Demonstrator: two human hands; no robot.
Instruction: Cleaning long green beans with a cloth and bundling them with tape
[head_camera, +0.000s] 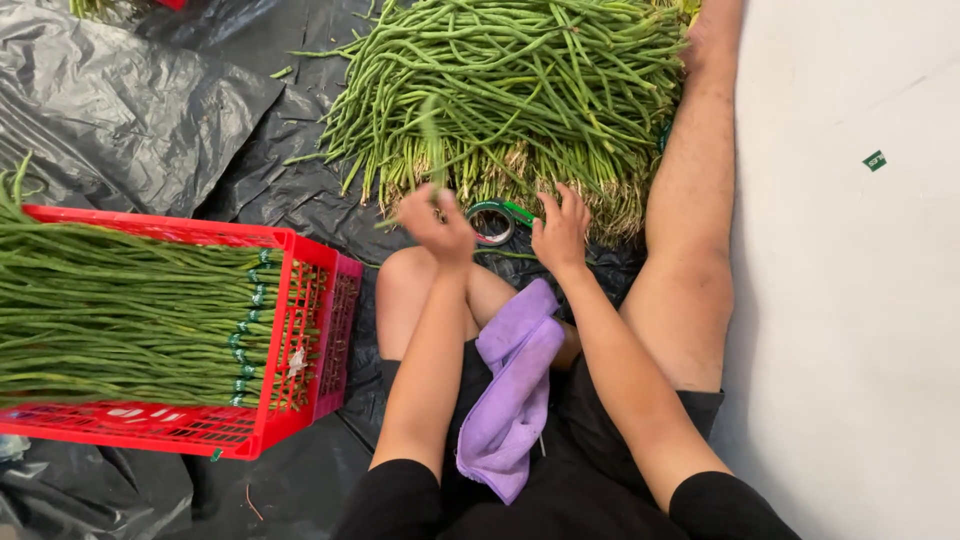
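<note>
Well out to the left of both hands, a red slotted plastic crate (300, 340) is sitting on crinkled black plastic sheeting (150, 110), and tied bundles of long green beans (120, 310) are lying flat inside it, their banded ends pointing toward the person's knee. Moving rightward, the left hand (432, 222) is hovering above the bent left knee, its fingers curling closed around a few thin long green bean strands (432, 140) that are rising, blurred, from the fist up toward the heap ahead. Just beyond and above both hands, a big loose pile of long green beans (520, 90) is spreading across the sheeting, its pale cut stem ends facing the hands. Between the two hands, and just beside the right one, a green roll of tape (492, 222) is lying flat on the sheeting at the foot of the pile. The right hand (560, 232) is resting with its fingers spread loosely and pointing at the stem ends, gripping nothing, its fingertips reaching the edge of the pile. Below the hands, between the forearms, a lilac microfibre cloth (515, 390) is draping over the lap. To the right of the right hand, a bare leg (690, 260) is stretching along the pile's side, and beyond it a pale floor (850, 300) is showing.
</note>
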